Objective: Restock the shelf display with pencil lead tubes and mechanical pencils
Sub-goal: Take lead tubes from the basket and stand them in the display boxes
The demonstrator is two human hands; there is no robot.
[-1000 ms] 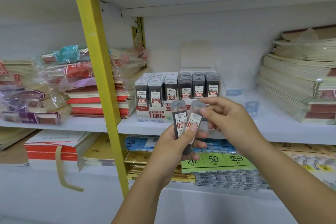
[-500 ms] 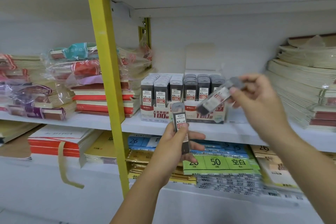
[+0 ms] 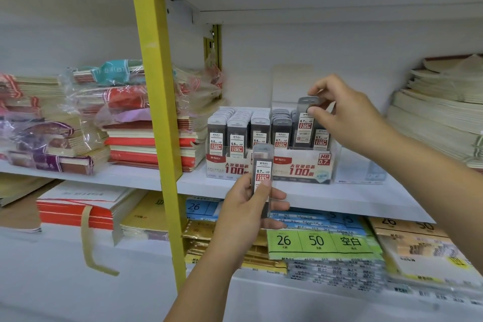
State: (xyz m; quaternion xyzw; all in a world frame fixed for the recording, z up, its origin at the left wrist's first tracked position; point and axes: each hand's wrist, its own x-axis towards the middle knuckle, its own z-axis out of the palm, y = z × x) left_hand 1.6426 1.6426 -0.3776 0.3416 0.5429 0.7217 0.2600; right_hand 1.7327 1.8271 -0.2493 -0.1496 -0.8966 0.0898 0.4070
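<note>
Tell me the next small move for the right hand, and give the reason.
Probably press the 0.7 lead tube straight down until it seats, then let go. The right hand pinches its cap, and it stands roughly upright at the right display box, its top higher than the neighbouring tubes. The left hand holds a second tube ready.

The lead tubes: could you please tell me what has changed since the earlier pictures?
The right hand took one 0.7 tube from the left hand and carried it up-right, now upright at the 0.7 rows of the display box. The left hand keeps its grip on the other tube; the box stayed put.
</note>
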